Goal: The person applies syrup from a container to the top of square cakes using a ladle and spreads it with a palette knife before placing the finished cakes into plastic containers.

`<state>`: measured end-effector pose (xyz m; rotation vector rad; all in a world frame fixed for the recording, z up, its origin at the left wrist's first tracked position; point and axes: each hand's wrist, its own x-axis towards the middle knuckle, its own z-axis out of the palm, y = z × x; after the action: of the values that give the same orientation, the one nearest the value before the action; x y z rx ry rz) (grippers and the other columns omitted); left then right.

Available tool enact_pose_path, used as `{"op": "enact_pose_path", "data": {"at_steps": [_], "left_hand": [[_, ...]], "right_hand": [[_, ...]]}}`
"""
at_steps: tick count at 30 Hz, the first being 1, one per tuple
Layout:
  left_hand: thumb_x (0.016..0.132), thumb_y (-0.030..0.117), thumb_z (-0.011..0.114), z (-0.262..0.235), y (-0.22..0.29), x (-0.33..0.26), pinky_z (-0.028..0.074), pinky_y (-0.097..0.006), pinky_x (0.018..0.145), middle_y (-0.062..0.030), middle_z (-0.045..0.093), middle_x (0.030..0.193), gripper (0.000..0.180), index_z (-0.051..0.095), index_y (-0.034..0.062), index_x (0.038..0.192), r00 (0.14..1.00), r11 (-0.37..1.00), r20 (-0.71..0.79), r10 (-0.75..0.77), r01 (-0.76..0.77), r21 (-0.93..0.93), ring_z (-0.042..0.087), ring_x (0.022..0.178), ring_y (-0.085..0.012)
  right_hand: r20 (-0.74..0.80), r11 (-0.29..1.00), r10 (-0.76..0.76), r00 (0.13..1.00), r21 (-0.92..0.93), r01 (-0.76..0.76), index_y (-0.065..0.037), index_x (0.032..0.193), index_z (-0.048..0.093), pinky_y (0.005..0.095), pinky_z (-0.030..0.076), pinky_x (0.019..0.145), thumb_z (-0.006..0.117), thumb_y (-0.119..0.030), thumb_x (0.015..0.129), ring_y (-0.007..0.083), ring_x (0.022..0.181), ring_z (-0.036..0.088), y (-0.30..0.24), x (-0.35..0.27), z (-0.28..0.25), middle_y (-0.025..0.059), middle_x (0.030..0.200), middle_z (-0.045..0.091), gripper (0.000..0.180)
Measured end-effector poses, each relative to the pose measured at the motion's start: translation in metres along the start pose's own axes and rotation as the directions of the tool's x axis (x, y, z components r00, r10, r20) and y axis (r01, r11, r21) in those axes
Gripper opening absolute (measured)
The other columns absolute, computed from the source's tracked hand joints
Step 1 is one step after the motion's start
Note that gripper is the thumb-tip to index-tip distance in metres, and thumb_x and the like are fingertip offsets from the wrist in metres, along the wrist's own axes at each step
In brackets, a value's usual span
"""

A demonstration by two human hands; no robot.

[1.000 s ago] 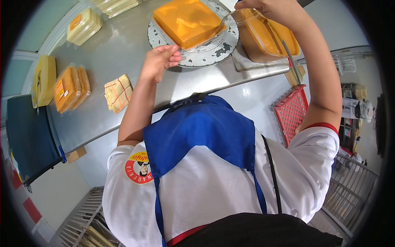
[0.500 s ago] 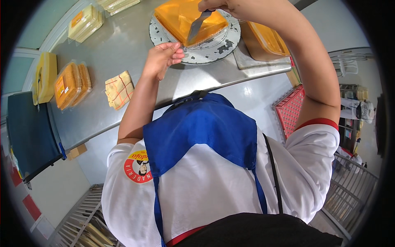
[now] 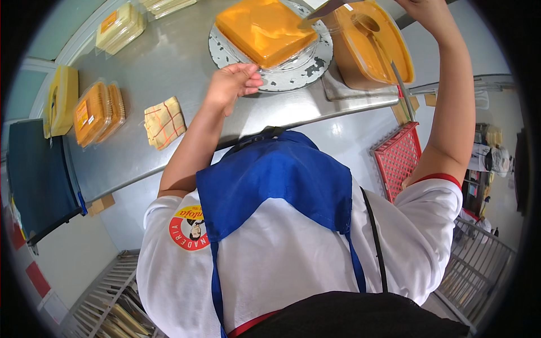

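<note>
A square cake (image 3: 262, 28) covered in smooth orange cream sits on a clear plastic tray, on a round, chipped white turntable (image 3: 225, 59). My left hand (image 3: 231, 87) is at the cake's near corner, thumb and fingers closed on the tray's edge. My right hand (image 3: 431, 17) is raised at the upper right, gripping a palette knife (image 3: 327, 10). Its handle is partly cut off by the frame's top. The blade reaches left over the gap between the cake and a tub (image 3: 366, 81) of orange cream. A long-handled ladle (image 3: 366, 23) rests in that tub.
On the steel table (image 3: 169, 73) lie a folded checked cloth (image 3: 164, 123), packs of orange cake (image 3: 93, 115), packs of pale cake (image 3: 119, 28) and a yellow container (image 3: 63, 104). A red crate (image 3: 397, 158) stands beyond the table's edge at right.
My right hand has swung right and away from the cake, taking the palette knife off its surface toward the tub. The tub's ladle has come into sight. My left hand stays at the corner.
</note>
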<state>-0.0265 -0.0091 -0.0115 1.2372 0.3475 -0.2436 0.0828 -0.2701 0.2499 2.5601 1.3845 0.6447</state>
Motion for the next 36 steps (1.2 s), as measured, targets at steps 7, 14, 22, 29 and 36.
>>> {"op": "enact_pose_path", "data": {"at_steps": [7, 14, 22, 29, 36], "left_hand": [[0.091, 0.021, 0.055, -0.013, 0.017, 0.013, 0.052, -0.027, 0.074, -0.0129, 0.061, 0.097, 0.029, 0.054, -0.0043, 0.105, 1.0, 0.994, 0.0, 0.007, -0.007, -0.113, 0.062, 0.084, -0.0174], [0.09, 0.016, 0.055, 0.017, 0.068, 0.026, 0.054, -0.026, 0.072, -0.0118, 0.063, 0.091, 0.022, 0.056, -0.0047, 0.098, 0.975, 0.963, 0.079, 0.206, -0.188, -0.194, 0.063, 0.08, -0.0152], [0.09, 0.016, 0.056, 0.022, 0.055, 0.019, 0.054, -0.026, 0.072, -0.0116, 0.063, 0.09, 0.022, 0.055, -0.0041, 0.098, 0.968, 0.953, 0.057, 0.246, -0.231, -0.194, 0.063, 0.08, -0.0155], [0.088, 0.016, 0.058, 0.006, 0.002, 0.008, 0.053, -0.029, 0.076, -0.0127, 0.062, 0.091, 0.023, 0.054, -0.0037, 0.1, 0.999, 0.986, -0.03, 0.018, -0.023, -0.163, 0.063, 0.084, -0.0196], [0.088, 0.015, 0.059, 0.005, 0.0, 0.006, 0.053, -0.029, 0.074, -0.0123, 0.062, 0.091, 0.022, 0.055, -0.0037, 0.099, 0.998, 0.984, -0.056, 0.023, -0.033, -0.174, 0.063, 0.083, -0.0192]], "right_hand": [[0.502, 0.049, 0.593, 0.63, 0.758, -0.651, -0.016, 0.115, 0.062, 0.0215, 0.032, 0.057, 0.058, -0.039, 0.086, 0.0038, 0.065, 0.048, 0.007, -0.085, 0.117, -0.0061, 0.068, 0.048, 0.037], [0.658, -0.277, 0.419, 0.625, 0.748, -0.603, -0.012, 0.127, 0.05, 0.0165, 0.027, 0.044, 0.049, -0.039, 0.092, 0.0024, 0.054, 0.038, -0.04, -0.118, 0.135, -0.0072, 0.068, 0.043, 0.044], [0.587, -0.151, 0.585, 0.56, 0.757, -0.635, -0.014, 0.122, 0.057, 0.0168, 0.03, 0.052, 0.059, -0.034, 0.088, 0.003, 0.057, 0.037, -0.039, -0.132, 0.141, -0.0062, 0.068, 0.044, 0.04], [0.392, 0.41, 0.585, 0.71, 0.613, -0.676, -0.014, 0.117, 0.06, 0.0306, 0.046, 0.076, 0.063, -0.034, 0.084, 0.0196, 0.081, 0.062, -0.053, -0.097, 0.153, 0.0119, 0.094, 0.066, 0.039], [0.405, 0.501, 0.528, 0.746, 0.561, -0.659, -0.021, 0.113, 0.063, 0.0331, 0.047, 0.069, 0.063, -0.038, 0.082, 0.0265, 0.072, 0.061, -0.087, -0.082, 0.137, 0.0138, 0.086, 0.065, 0.035]]}}
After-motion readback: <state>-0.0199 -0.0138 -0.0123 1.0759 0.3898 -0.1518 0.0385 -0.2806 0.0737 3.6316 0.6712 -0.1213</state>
